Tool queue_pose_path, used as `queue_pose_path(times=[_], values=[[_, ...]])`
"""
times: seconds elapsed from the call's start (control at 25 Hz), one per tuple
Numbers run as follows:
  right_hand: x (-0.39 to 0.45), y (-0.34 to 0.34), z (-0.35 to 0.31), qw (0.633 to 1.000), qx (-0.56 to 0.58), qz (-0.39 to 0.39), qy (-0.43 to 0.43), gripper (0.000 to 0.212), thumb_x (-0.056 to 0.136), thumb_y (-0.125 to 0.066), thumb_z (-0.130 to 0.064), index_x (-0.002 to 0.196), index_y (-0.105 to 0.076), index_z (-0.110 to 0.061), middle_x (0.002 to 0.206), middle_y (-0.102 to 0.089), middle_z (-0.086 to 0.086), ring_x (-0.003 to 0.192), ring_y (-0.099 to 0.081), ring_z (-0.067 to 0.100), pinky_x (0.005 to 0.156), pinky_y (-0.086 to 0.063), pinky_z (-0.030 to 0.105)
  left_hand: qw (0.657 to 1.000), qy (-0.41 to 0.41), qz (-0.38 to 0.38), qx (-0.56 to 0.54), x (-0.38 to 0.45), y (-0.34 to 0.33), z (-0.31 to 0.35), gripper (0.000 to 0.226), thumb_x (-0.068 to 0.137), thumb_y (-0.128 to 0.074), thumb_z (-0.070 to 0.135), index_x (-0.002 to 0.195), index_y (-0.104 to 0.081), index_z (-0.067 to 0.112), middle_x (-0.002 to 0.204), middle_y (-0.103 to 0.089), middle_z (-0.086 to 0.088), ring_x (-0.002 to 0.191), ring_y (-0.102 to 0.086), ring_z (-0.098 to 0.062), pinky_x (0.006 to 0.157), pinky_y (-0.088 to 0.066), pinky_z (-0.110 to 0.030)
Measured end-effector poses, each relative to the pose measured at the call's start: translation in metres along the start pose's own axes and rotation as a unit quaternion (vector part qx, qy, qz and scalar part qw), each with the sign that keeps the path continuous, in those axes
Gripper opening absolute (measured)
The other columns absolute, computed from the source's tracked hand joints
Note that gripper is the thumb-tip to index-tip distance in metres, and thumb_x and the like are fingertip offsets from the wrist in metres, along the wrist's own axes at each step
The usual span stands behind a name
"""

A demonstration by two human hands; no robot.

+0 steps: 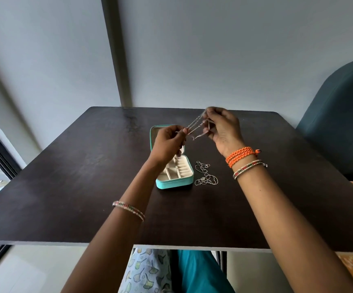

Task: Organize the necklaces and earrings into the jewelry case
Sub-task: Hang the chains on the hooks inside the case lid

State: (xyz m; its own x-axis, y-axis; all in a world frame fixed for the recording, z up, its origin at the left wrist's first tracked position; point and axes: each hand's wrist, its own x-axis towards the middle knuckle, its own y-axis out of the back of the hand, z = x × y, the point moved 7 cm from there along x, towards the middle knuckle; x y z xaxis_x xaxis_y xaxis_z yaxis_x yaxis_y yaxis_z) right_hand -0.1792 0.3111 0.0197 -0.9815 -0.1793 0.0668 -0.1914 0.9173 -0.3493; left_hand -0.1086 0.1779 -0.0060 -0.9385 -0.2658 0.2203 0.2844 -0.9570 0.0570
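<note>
Chain (194,126) held taut between our two hands is what the coming move turns on. Our left hand (168,142) pinches its lower end just above the open lid of the jewelry case (176,181), and our right hand (224,129) pinches the upper end, higher and farther out over the table (65,176). The long axis of the necklace thus runs on a slant, rising from left to right, with several strands doubled side by side and a short loose tail hanging below the right fingers. Both hands are closed on the metal; neither is free.

The case lies directly under and slightly nearer us than the left hand, teal outside, cream compartments showing, lid tipped back away from us. We judge the left hand the closer one to those compartments, so lowering that end first and feeding the rest down after it seems the natural route. Two more thin necklaces (205,174) lie in loose coils on the dark tabletop just right of the case, not touching it. Earrings we cannot make out anywhere.
</note>
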Motion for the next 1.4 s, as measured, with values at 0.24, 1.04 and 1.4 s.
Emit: queue_pose_path(times=[0.24, 1.04, 1.4], values=[[0.025, 0.063, 0.04, 0.984, -0.082, 0.159, -0.027, 0.02, 0.09, -0.053, 0.001, 0.076, -0.055, -0.013, 0.068, -0.061, 0.006, 0.057, -0.058, 0.016, 0.048, -0.048, 0.024, 0.987, 0.03, 0.01, 0.158, 0.06, -0.024, -0.015, 0.008, 0.089, -0.062, 0.012, 0.087, -0.066, 0.006, 0.072, -0.062, -0.006, 0.048, -0.051, -0.007, 0.038, -0.042, -0.017], [0.0, 0.04, 0.037, 0.86, -0.504, -0.057, 0.063, 0.027, 0.081, -0.053, 0.003, 0.081, -0.071, -0.016, 0.08, -0.07, 0.004, 0.078, -0.065, 0.018, 0.065, -0.048, 0.023, 0.959, -0.075, 0.034, 0.273, 0.046, -0.016, 0.004, 0.02, 0.082, -0.054, 0.012, 0.093, -0.069, 0.022, 0.092, -0.072, -0.001, 0.077, -0.064, -0.017, 0.076, -0.054, -0.032], [-0.05, -0.019, 0.084, 0.813, -0.542, -0.212, -0.009, 0.028, 0.087, -0.066, -0.019, 0.11, -0.06, -0.004, 0.073, -0.059, 0.002, 0.049, -0.063, 0.014, 0.036, -0.035, 0.014, 0.954, 0.152, 0.14, 0.217, -0.036, 0.07, -0.068, 0.031, 0.092, -0.047, 0.01, 0.121, -0.058, 0.011, 0.114, -0.065, -0.005, 0.098, -0.059, -0.018, 0.081, -0.044, -0.026]])
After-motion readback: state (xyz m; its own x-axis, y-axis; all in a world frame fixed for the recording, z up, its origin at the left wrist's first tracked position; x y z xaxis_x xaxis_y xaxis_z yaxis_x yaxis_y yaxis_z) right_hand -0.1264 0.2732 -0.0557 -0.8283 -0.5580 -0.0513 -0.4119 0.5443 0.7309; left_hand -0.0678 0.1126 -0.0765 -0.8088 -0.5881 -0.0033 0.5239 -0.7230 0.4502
